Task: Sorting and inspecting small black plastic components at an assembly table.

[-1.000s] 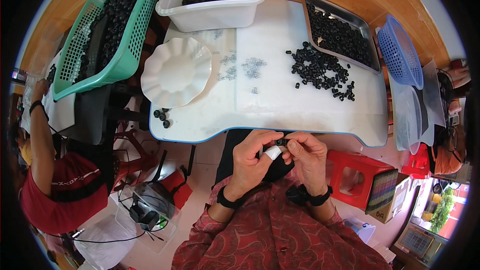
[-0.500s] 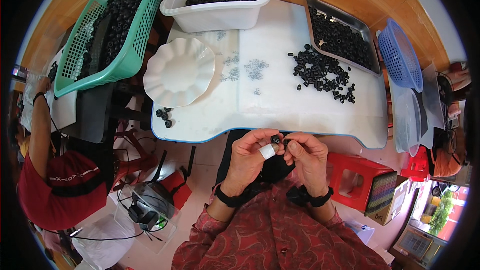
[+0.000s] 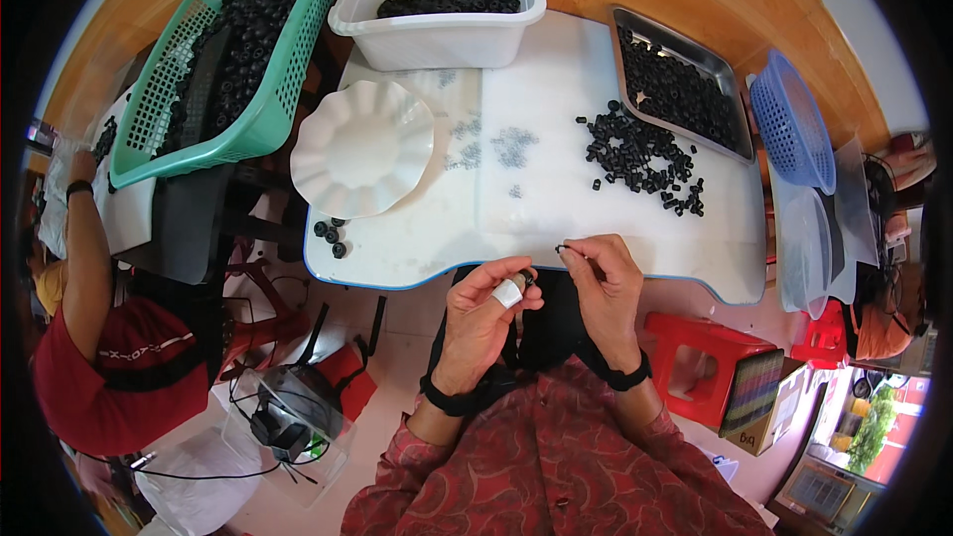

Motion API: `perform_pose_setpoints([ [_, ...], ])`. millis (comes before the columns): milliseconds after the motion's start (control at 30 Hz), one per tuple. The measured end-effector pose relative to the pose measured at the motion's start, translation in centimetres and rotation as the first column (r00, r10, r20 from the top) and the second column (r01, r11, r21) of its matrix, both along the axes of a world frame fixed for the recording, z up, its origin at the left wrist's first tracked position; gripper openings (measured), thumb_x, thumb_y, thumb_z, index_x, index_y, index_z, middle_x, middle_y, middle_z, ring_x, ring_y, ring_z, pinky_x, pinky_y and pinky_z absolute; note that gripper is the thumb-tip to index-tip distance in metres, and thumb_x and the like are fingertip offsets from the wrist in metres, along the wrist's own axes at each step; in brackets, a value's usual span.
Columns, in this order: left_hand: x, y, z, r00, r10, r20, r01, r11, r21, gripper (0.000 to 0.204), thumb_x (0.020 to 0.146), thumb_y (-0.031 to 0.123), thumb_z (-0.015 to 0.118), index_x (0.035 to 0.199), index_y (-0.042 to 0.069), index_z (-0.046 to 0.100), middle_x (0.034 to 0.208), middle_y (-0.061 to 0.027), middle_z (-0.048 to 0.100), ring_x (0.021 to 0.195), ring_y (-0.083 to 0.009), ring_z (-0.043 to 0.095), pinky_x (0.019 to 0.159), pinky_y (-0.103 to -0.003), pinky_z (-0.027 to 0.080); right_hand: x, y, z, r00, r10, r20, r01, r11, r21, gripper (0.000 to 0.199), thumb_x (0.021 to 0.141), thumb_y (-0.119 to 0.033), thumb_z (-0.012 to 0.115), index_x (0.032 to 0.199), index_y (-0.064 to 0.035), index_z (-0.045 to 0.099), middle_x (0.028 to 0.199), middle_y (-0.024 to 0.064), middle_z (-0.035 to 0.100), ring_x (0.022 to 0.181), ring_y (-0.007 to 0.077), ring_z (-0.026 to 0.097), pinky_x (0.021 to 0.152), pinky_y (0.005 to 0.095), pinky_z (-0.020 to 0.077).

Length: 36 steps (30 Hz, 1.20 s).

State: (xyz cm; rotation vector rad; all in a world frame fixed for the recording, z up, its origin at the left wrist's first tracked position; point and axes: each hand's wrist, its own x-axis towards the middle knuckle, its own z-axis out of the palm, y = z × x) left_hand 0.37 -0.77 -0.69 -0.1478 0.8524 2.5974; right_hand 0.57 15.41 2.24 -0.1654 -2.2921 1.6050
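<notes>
My left hand, with a white wrap around one finger, pinches a small round black part just in front of the table edge. My right hand is to its right and a little apart, its thumb and index finger closed on a tiny black piece whose exact kind is too small to make out. Beyond it on the white table lies a loose heap of small black cylindrical pieces. A few round black parts rest at the table's left corner, beside a white scalloped dish.
At the back stand a white tub and a metal tray, both with black parts. A green basket of black parts is at left, near a co-worker's arm. Blue basket and red stool are at right.
My hands have moved apart. The right one has risen toward the table with the tiny black piece; the left has shifted slightly left with its round part.
</notes>
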Motion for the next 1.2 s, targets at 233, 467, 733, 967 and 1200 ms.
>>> perform_pose_setpoints([
  [233,-0.1,-0.5,-0.3,0.999,0.049,0.01,-0.049,0.998,-0.025,0.024,0.093,0.003,0.059,0.116,-0.003,0.062,0.108,-0.0125,0.064,0.091,-0.0179,0.065,0.082,-0.032,0.057,-2.1,-0.1,-1.3,0.999,-0.043,-0.009,0.044,0.941,0.336,0.009,0.085,-0.002,0.069,0.094,-0.0019,0.068,0.085,0.0115,0.06,0.066,0.0201,0.059,0.058,0.0306,0.0457],
  [467,-0.2,-0.5,-0.1,0.998,0.065,0.014,-0.064,0.997,-0.04,0.024,0.093,0.002,0.058,0.117,-0.003,0.062,0.108,-0.0127,0.064,0.091,-0.0183,0.066,0.083,-0.032,0.057,-1.6,0.0,-2.4,0.994,-0.095,-0.062,0.111,0.933,0.344,0.014,0.086,-0.003,0.067,0.1,-0.0017,0.068,0.084,0.013,0.059,0.067,0.0242,0.062,0.058,0.0326,0.0475],
  [733,0.1,0.2,0.0,0.987,0.035,-0.157,-0.089,0.931,-0.355,0.025,0.092,-0.007,0.055,0.114,-0.002,0.064,0.106,-0.0084,0.064,0.092,-0.0159,0.065,0.081,-0.028,0.055,2.2,-0.9,-1.3,0.966,0.079,0.247,-0.002,0.954,-0.3,0.02,0.097,-0.012,0.058,0.112,-0.0003,0.067,0.095,0.0054,0.069,0.082,0.0089,0.063,0.065,0.0228,0.0497],
  [967,0.4,1.4,0.9,0.666,-0.177,-0.724,-0.584,0.481,-0.654,0.032,0.08,-0.011,0.062,0.108,0.005,0.069,0.099,-0.0113,0.065,0.086,-0.0203,0.065,0.07,-0.028,0.053,3.1,-0.8,-1.3,0.938,0.276,0.21,-0.026,0.659,-0.751,0.028,0.101,-0.019,0.053,0.118,-0.0003,0.065,0.106,0.0064,0.068,0.093,0.0118,0.062,0.074,0.0253,0.0499],
  [1200,0.4,1.0,1.6,0.777,-0.148,-0.611,-0.426,0.591,-0.685,0.03,0.083,-0.012,0.059,0.108,0.002,0.068,0.098,-0.0096,0.065,0.09,-0.0188,0.064,0.074,-0.028,0.052,3.5,0.0,-0.8,0.92,0.354,0.166,-0.027,0.48,-0.877,0.033,0.102,-0.02,0.049,0.123,0.0041,0.06,0.115,0.0115,0.065,0.1,0.0193,0.063,0.084,0.0326,0.0526],
])
